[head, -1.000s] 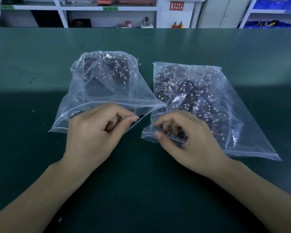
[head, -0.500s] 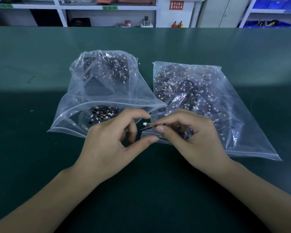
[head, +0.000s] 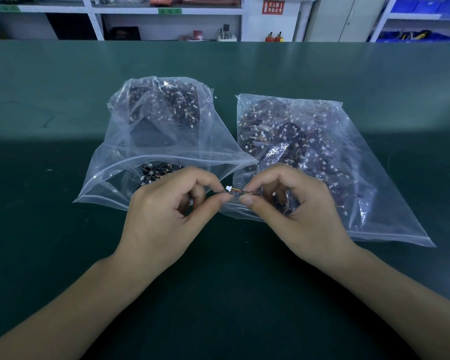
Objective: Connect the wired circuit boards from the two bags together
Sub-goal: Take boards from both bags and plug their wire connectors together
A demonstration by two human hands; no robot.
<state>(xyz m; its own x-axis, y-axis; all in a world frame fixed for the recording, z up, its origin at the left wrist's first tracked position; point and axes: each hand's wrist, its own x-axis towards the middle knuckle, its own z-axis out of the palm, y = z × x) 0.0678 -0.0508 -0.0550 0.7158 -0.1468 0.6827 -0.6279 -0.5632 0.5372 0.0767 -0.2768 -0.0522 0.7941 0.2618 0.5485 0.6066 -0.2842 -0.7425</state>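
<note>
left hand [head: 164,216] pinching one wired board | right hand [head: 294,209] pinching white connector [head: 228,188] lead | risk — misaligned plug bends pins, thin wires slip

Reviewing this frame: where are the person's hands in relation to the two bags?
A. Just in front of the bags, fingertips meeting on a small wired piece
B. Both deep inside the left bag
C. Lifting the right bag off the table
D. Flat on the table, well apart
A: the left hand and right hand pinch a small wired piece with a white connector between the mouths of the left bag and right bag, both lying on the table.
</note>
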